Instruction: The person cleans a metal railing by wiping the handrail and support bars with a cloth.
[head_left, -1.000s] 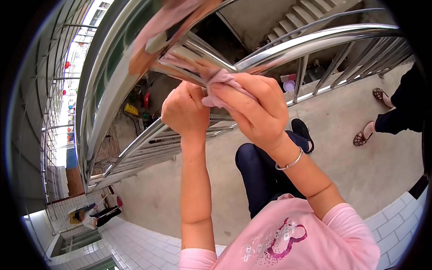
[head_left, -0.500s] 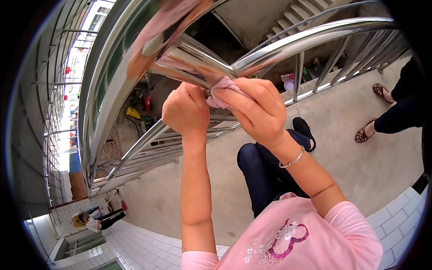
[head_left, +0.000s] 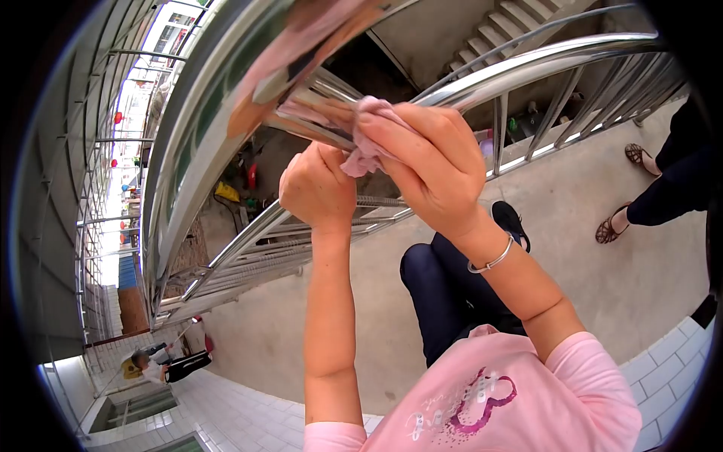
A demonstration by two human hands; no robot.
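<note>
Right hand (head_left: 444, 162) and pink cloth (head_left: 367, 151) have shifted up over the end of a short steel tube (head_left: 312, 117)

Half a second ago the cloth sat lower, at the tube's underside edge; now it bulges over the upper side, covering the corner where the tube meets the curved handrail (head_left: 527, 63). The left hand (head_left: 322, 184) has kept nearly the same place, just below the tube.

The right hand's fingers are bent and pressed together, closed on the bunched cloth with no visible gap, the back of the hand towards the camera. Its wrist, with a silver bracelet (head_left: 495, 263) just below it, leads down to a forearm (head_left: 531, 290) that slants outward to the lower right.

The left hand is curled into a tight fist, knuckles up, beside the cloth's lower edge. Its fingertips are hidden, so I cannot tell whether it has hold of anything. The left forearm (head_left: 330, 301) runs almost straight up, the wrist nearly in line with it.

Left of both hands, the broad polished rail (head_left: 260, 83) reflects pink and skin tones.
</note>
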